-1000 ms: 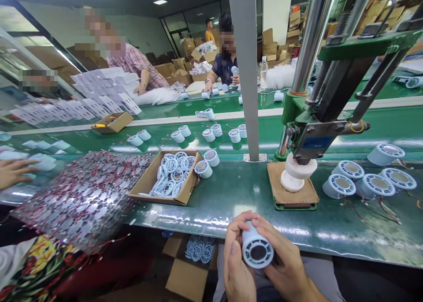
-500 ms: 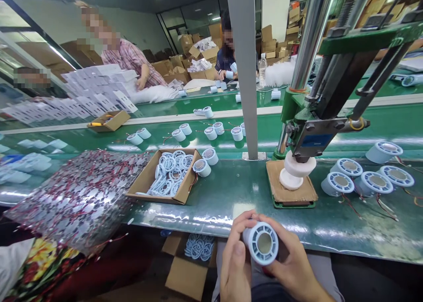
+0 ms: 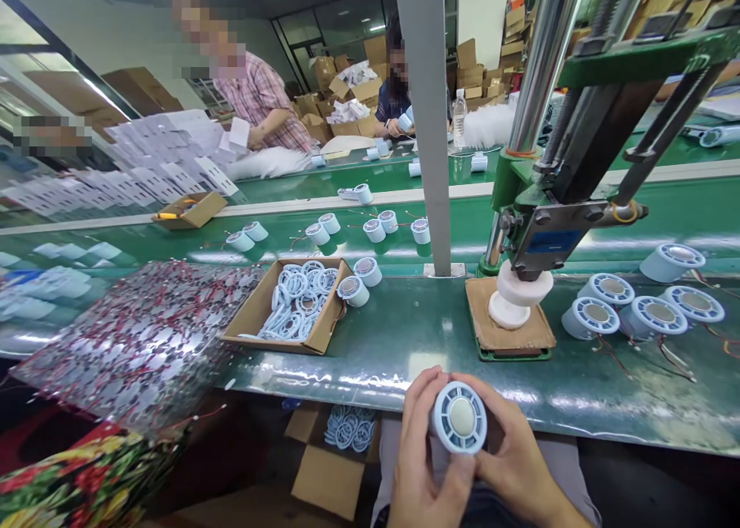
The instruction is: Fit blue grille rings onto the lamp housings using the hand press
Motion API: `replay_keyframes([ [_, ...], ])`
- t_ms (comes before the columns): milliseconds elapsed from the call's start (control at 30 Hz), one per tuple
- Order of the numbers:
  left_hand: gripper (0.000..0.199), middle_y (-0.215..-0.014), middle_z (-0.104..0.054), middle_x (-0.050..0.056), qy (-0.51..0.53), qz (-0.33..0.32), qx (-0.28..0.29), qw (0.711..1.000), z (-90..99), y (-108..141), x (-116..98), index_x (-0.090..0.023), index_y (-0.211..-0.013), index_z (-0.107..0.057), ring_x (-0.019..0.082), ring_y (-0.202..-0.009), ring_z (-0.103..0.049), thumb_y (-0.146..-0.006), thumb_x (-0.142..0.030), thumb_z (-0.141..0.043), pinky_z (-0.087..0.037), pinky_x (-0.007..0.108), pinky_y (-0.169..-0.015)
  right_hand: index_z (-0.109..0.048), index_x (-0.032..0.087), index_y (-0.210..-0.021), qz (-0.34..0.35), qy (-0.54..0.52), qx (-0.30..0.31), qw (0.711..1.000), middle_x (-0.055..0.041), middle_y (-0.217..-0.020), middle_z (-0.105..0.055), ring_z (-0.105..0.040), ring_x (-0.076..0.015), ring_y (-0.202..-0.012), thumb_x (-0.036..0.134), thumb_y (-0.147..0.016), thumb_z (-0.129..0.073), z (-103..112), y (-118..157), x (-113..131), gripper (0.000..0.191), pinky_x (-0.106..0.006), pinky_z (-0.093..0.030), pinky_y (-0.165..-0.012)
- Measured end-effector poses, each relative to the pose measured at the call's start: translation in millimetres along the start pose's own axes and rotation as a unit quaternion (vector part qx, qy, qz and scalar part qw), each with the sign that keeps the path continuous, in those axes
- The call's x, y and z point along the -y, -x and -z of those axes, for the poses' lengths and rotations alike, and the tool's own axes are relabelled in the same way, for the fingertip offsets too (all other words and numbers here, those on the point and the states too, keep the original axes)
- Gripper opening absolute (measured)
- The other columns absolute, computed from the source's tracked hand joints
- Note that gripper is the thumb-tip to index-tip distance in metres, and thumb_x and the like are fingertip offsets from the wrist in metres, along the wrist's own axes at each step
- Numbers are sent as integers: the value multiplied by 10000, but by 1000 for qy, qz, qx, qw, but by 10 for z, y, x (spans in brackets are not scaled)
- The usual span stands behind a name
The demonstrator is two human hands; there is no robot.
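A light blue round housing (image 3: 461, 418) with a silver disc in its ringed face is held between both palms at the bench's front edge, its face turned up toward me. My left hand (image 3: 425, 451) wraps its left side, with the thumb below the rim. Around the right side curve the fingers of my right hand (image 3: 512, 443). Ahead and to the right stands a green press (image 3: 549, 239), its white pad over a white round base (image 3: 509, 312) on a cardboard-covered plate.
Several blue housings with wires (image 3: 659, 314) stand right of the press. To the left are a cardboard box of blue rings (image 3: 324, 343), two housings (image 3: 353, 290) and a sheet of wired parts (image 3: 139, 343). A grey post (image 3: 428, 127) rises ahead. People work across the conveyor.
My left thumb has moved down to the housing's lower rim. The housings on the conveyor have shifted slightly right. Across the line, a person in a checked shirt has moved right and holds a white box.
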State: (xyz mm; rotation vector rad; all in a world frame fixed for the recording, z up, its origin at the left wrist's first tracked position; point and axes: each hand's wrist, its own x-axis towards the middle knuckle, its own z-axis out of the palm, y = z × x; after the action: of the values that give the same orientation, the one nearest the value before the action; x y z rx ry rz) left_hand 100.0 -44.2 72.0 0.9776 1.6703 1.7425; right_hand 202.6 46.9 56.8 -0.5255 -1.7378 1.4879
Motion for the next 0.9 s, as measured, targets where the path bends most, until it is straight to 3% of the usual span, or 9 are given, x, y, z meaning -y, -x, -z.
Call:
replay_keyframes([
  [100,636,-1495,-555,154,-95,-10,22,995,19,-88,78,-226,-1383,-606,394,-1409,-479,-830,-507,-749,-406,504,-1159,-648,211,-1318,-2,67,-7,998,-113,-1257,-739,-750,-260,-1089,176,-776,-718,-5,-56,-52,547,-303,-619,-941],
  [200,609,-1443,-596,165,-117,14,68,991,70,-248,171,-206,-1404,-564,378,-1344,-545,-855,-416,-723,-408,533,-1150,-657,187,-1293,-25,122,-12,992,-110,-1225,-753,-750,-261,-1085,120,-734,-644,-2,-162,-111,563,-326,-619,-941],
  [300,615,-1407,-614,173,-123,6,82,989,103,-389,239,-191,-1393,-561,378,-1311,-568,-852,-434,-723,-423,555,-1129,-663,182,-1283,-53,132,-7,990,-93,-1188,-767,-751,-261,-1075,92,-682,-587,7,-255,-141,612,-337,-621,-928],
  [533,644,-1307,-667,131,-141,-102,43,984,85,-418,245,-242,-1251,-650,337,-1231,-630,-790,-686,-722,-522,490,-1041,-653,159,-1278,-64,29,24,997,-141,-1237,-739,-742,-270,-1077,225,-735,-692,24,-268,-145,549,-339,-607,-940],
  [900,567,-1239,-706,80,-161,-123,14,979,55,-380,155,-285,-1256,-637,274,-1138,-684,-810,-615,-753,-579,405,-976,-640,173,-1294,-58,-18,29,998,-159,-1277,-713,-726,-271,-1123,286,-768,-779,35,-253,-173,556,-345,-596,-981],
])
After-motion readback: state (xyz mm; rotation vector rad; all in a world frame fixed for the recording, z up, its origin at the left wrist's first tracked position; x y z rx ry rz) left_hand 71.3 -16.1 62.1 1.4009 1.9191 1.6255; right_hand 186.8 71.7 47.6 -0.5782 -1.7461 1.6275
